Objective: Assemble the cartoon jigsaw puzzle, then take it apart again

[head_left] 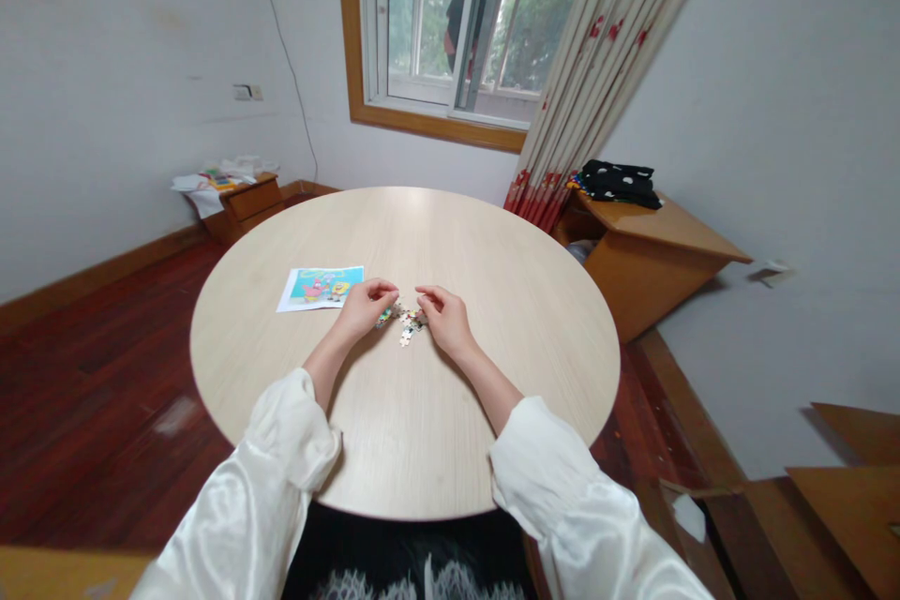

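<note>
A small heap of jigsaw puzzle pieces [411,322] lies near the middle of the round table [414,441], some showing pale backs and others coloured faces. Over the heap's left side, my left hand [368,307] is closed, with coloured pieces tucked under its thumb and curled fingers. From the right, my right hand [445,317] reaches to the heap's edge, thumb and fingers drawn together; whatever lies between the fingertips is too small to make out. A printed picture sheet [316,291] with pink and yellow cartoon figures on blue lies beside my left hand.
At the back left stands a low wooden cabinet [251,199] with papers on top. A wooden desk [675,225] on the right bears folded black cloth [620,182]. Behind the table are a curtain [597,66] and a window, with a person partly visible outside.
</note>
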Demonstrator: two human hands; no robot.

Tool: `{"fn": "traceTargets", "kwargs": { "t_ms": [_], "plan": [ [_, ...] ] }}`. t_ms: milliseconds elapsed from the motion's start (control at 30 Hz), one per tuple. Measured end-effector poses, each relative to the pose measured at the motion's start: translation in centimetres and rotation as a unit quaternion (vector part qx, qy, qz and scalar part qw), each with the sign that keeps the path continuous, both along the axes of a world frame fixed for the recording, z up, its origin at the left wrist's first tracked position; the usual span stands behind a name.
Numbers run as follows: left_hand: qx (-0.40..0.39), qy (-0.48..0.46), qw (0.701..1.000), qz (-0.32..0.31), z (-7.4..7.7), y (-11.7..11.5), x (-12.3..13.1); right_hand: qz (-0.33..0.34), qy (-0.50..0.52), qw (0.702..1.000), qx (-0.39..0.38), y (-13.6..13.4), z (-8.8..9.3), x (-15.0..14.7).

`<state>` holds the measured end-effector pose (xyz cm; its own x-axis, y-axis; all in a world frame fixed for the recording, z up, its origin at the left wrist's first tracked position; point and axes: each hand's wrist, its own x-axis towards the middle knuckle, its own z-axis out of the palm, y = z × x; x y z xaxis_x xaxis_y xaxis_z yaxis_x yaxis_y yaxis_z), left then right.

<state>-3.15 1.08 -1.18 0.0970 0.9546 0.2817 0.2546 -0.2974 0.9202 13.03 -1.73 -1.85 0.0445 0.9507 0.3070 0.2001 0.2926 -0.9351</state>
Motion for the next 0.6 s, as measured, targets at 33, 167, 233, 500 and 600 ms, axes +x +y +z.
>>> {"fn": "traceTargets", "kwargs": {
  "t_ms": [33,167,233,500,600],
  "plan": [
    [0.002,0.001,1.0,0.008,0.0,0.1,-0.1,-0.009,-0.002,1.0,0.0,0.1,-0.1,0.1],
    [0.007,0.004,0.999,0.033,-0.2,0.3,-0.2,-0.049,-0.032,0.998,0.005,0.4,-0.1,0.6],
    [0.008,0.006,0.999,0.04,-0.3,0.3,-0.2,-0.066,-0.053,0.996,0.012,0.5,-0.1,0.9],
    [0.005,0.011,0.999,0.048,-0.4,0.4,-0.2,-0.069,-0.059,0.996,0.007,0.7,0.0,1.2],
    [0.001,0.011,0.999,0.047,-0.4,0.4,-0.2,-0.061,-0.05,0.997,0.005,0.7,0.2,1.4]
  ]
}}
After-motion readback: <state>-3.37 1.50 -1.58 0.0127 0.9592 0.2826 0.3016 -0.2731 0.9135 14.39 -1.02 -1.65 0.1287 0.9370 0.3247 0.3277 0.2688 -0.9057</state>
